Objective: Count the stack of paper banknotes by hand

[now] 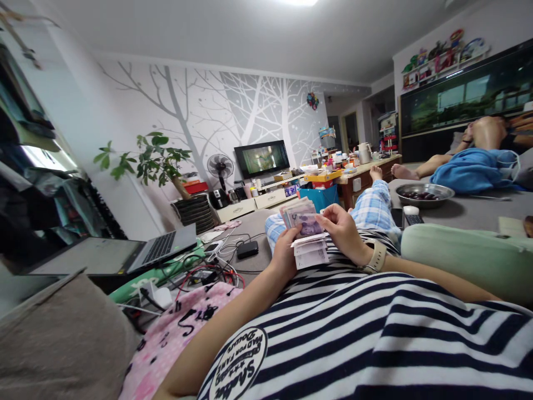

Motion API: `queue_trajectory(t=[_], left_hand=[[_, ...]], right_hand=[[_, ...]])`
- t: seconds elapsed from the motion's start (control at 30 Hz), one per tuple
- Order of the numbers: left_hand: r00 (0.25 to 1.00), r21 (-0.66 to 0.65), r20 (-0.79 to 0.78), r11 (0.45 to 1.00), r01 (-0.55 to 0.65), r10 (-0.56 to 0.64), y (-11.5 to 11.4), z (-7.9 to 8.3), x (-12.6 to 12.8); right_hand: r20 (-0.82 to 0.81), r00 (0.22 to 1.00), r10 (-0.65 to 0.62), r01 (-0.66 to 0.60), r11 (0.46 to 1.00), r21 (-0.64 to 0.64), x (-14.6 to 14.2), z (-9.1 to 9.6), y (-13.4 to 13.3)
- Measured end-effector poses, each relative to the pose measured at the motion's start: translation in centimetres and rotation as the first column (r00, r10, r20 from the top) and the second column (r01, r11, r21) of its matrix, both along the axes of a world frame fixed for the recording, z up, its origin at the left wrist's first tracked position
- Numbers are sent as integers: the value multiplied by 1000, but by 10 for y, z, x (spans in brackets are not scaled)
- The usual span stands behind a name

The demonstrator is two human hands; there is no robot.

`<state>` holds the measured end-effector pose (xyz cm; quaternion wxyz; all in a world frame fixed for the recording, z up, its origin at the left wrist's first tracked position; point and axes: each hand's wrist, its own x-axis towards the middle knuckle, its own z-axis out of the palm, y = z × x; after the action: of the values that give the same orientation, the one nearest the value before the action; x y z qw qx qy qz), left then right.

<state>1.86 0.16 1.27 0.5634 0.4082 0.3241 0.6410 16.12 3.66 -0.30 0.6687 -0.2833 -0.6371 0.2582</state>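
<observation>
A stack of banknotes (309, 223) is in front of my lap, a purple note marked 5 facing me on top. My left hand (287, 250) grips the stack from its left side, thumb across the front. Below the thumb, the lower ends of several notes fold down and show pale. My right hand (345, 232), with a watch (377, 254) on its wrist, pinches the right edge of the purple note between thumb and fingers. Both hands are above my striped shirt (358, 316) and blue checked trousers (372, 205).
A laptop (160, 247), tangled cables and a black box (247, 249) lie to my left. On my right are a green cushion (458, 255), a remote control (414, 219) and a metal bowl (425, 194) of dark round fruit. Another person's bent leg (433, 164) rests beyond the bowl.
</observation>
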Motion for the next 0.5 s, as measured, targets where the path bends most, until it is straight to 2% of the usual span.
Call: queue_trajectory(t=[0.13, 0.33, 0.5], left_hand=[[1000, 13, -16, 1000, 2, -2, 0, 0, 0], [997, 9, 4, 997, 76, -76, 6, -4, -2], [995, -22, 37, 996, 88, -88, 12, -5, 0]], right_hand=[[-12, 1000, 10, -10, 999, -42, 0, -1, 2], [44, 999, -15, 12, 997, 71, 0, 0, 1], [23, 999, 33, -35, 990, 133, 0, 1, -7]])
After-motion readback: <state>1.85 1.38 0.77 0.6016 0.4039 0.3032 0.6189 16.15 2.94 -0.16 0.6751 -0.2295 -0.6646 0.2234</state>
